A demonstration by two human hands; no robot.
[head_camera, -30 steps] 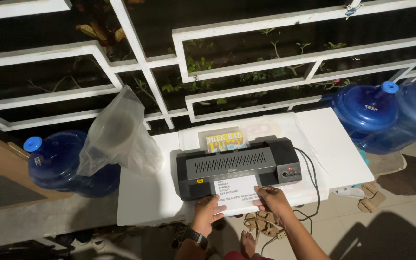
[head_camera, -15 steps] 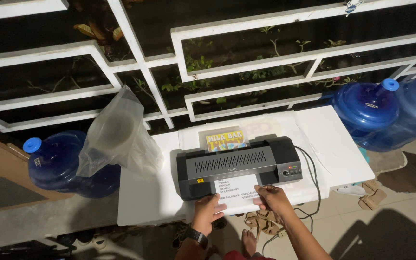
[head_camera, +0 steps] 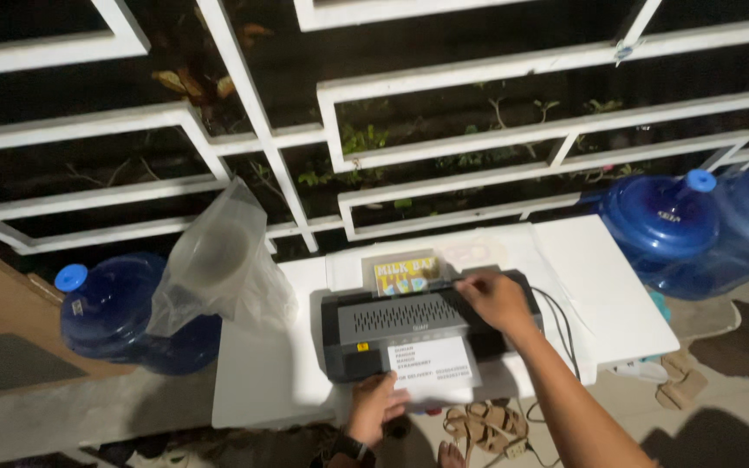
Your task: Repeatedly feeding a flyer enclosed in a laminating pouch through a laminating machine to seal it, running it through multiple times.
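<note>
1. Grey and black, the laminator (head_camera: 426, 334) sits in the middle of the white table (head_camera: 279, 381), and I see a white printed sheet (head_camera: 431, 366) sticking out of its front slot.
2. My left hand (head_camera: 376, 406) grips that sheet at its lower left corner, fingers curled around the edge.
3. My right hand (head_camera: 496, 299) lies on top of the laminator near its back right corner, fingers bent down onto the casing; I cannot tell whether it holds anything.
4. I note a yellow and brown printed card (head_camera: 405, 273) emerging flat just behind the machine, with a pale round label (head_camera: 472, 253) beside it on the table.
5. I see a clear plastic bag (head_camera: 218, 260) standing at the table's left edge, against a blue water jug (head_camera: 114, 316).
6. Two more blue jugs (head_camera: 695, 230) stand to the right of the table.
7. A black cable (head_camera: 561, 321) runs from the laminator's right side.
</note>
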